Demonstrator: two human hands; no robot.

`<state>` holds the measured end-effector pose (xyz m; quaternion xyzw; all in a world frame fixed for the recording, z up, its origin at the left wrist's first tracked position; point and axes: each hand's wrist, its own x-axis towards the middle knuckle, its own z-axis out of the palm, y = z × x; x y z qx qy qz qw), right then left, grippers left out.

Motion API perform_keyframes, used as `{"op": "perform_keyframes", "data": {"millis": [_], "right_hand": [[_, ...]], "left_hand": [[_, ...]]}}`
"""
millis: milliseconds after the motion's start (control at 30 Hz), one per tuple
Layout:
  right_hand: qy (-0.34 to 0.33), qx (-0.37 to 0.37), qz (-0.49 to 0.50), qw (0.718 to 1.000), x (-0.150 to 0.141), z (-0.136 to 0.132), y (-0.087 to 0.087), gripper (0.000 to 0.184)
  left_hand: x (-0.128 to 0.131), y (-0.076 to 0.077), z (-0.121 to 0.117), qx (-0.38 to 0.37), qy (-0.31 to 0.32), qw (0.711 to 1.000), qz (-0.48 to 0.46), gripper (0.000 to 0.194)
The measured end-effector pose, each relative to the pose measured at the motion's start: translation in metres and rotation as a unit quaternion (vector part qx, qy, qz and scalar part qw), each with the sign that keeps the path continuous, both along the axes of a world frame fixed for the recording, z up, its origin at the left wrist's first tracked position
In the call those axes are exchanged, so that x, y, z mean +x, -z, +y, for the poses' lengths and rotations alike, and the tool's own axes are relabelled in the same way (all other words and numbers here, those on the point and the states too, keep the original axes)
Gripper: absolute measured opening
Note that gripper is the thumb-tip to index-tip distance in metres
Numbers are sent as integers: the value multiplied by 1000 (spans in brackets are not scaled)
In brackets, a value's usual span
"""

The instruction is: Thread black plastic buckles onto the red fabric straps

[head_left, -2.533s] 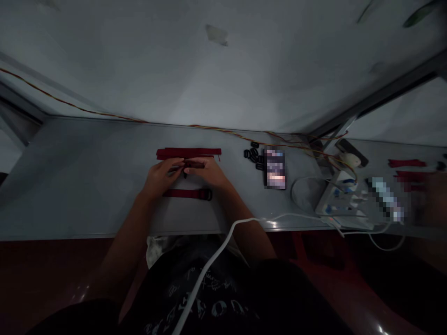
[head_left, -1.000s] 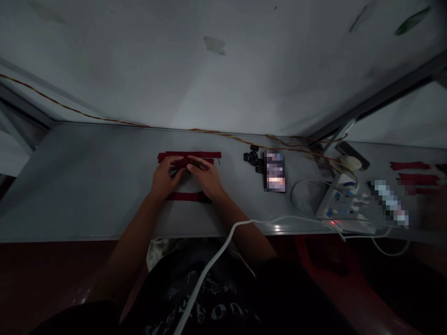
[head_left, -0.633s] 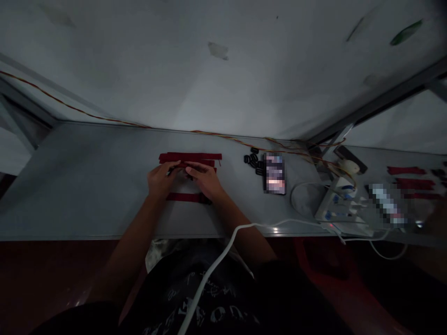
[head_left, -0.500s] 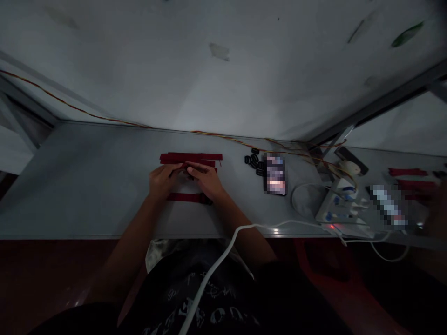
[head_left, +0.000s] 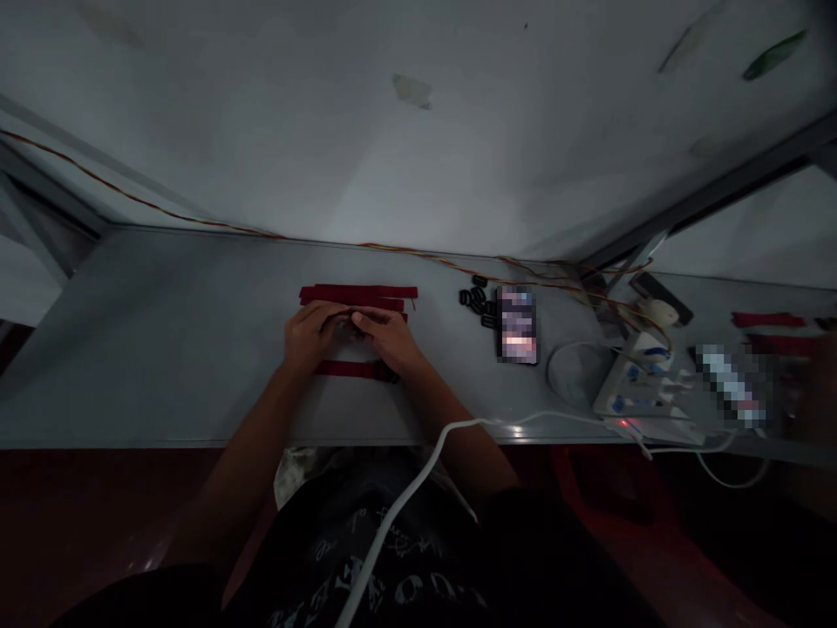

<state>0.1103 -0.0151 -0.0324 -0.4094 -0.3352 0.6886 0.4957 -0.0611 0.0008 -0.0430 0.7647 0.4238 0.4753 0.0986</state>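
Note:
Both of my hands meet over the middle of the grey table. My left hand point(head_left: 312, 336) and my right hand point(head_left: 385, 338) pinch a dark red webbing strap between their fingers, and any small piece there is hidden by them. Several more lengths of red strap point(head_left: 358, 293) lie just beyond my fingers. Nearer me, a red strap point(head_left: 346, 370) with a black buckle point(head_left: 389, 376) at its end lies under my wrists. To the right of my right hand sit several small black plastic loops point(head_left: 477, 299).
A pixelated phone point(head_left: 517, 325) lies right of the loops. Further right stand a white power strip point(head_left: 633, 379) with plugs and a coil of white cable point(head_left: 568, 375). More red straps point(head_left: 768, 320) lie at the far right. A white cable point(head_left: 418, 497) crosses my front.
My hands have come closer together over the strap, and my fingers now cover the small piece they held. The view has shifted slightly.

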Motion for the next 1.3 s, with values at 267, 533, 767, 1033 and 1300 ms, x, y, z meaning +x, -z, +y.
{"op": "perform_keyframes", "data": {"millis": [267,533,767,1033,1300], "right_hand": [[12,-31,-5,999,2,1,3,43],[-25,-4,-64,998,10,5,-1,40],[-111,62,-208,970,32,10,-17,45],[-123,64,-207,968,36,10,-21,42],[-104,6,-136,985,31,-8,-27,33]], "left_hand": [[-5,5,0,32,42,997,59,28],[-18,12,6,42,94,990,91,35],[-33,-3,9,87,168,973,131,30],[-30,-10,8,114,156,972,134,28],[-21,-13,-9,92,85,984,130,24]]}}
